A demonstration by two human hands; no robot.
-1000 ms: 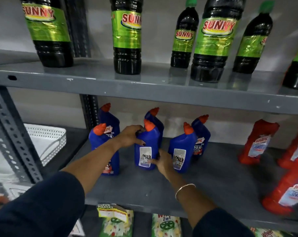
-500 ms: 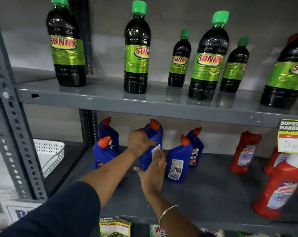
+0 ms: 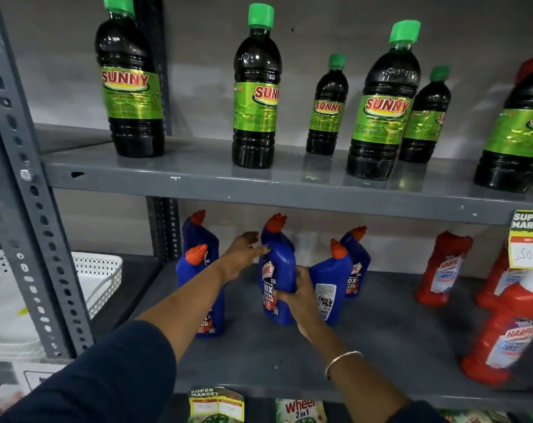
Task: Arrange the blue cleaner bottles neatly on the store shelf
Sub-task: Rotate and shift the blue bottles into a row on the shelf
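Several blue cleaner bottles with orange caps stand on the grey middle shelf (image 3: 289, 358). Both hands are on the middle blue bottle (image 3: 277, 264), which is upright with its front label facing me. My left hand (image 3: 240, 254) touches its shoulder just below the cap, while my right hand (image 3: 300, 297) wraps its lower body. Left of it are a back bottle (image 3: 199, 236) and a front bottle (image 3: 195, 279), the latter partly hidden by my left arm. To the right a bottle (image 3: 332, 288) shows its back label, with another (image 3: 355, 261) behind it.
Red cleaner bottles (image 3: 442, 267) stand and lean at the shelf's right end under a price tag (image 3: 529, 242). Dark green-capped bottles (image 3: 256, 87) line the shelf above. A perforated grey post (image 3: 30, 193) and a white basket (image 3: 100, 276) are on the left.
The middle blue bottle has been turned, so its front label now faces out instead of the white back label. My right hand moved from its base up onto its side.
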